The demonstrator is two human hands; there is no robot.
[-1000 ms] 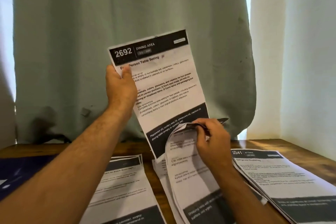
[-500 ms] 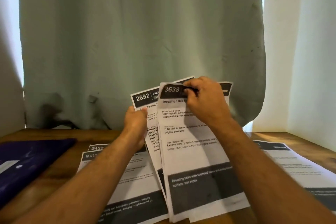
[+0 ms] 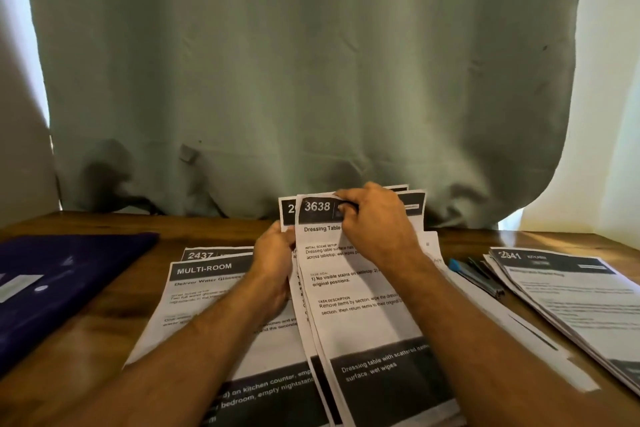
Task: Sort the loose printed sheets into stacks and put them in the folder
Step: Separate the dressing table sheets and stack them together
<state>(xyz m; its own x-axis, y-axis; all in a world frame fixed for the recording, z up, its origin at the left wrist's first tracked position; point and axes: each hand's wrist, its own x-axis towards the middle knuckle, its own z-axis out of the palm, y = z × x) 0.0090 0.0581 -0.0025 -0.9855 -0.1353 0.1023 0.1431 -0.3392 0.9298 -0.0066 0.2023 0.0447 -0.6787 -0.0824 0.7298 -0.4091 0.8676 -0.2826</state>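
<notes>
My right hand point(image 3: 375, 225) pinches the top edge of the sheet headed 3638 point(image 3: 360, 319), which stands tilted over the middle pile. My left hand point(image 3: 275, 262) grips the left edge of the sheet behind it point(image 3: 287, 210), whose number is mostly covered. Flat on the table to the left lies a stack topped by a MULTI-ROOM sheet point(image 3: 204, 291). Another stack, headed 2541 point(image 3: 581, 295), lies at the right. The dark purple folder point(image 3: 62, 274) rests shut at the far left.
A blue-capped pen and a dark pen point(image 3: 476, 274) lie between the middle pile and the right stack. The wooden table point(image 3: 104, 336) meets a green curtain point(image 3: 304, 80) at the back. A wall stands close on the right.
Both hands came down toward the table. The sheet my left hand held high now sits behind the 3638 sheet, which my right hand lifted upright from the middle pile.
</notes>
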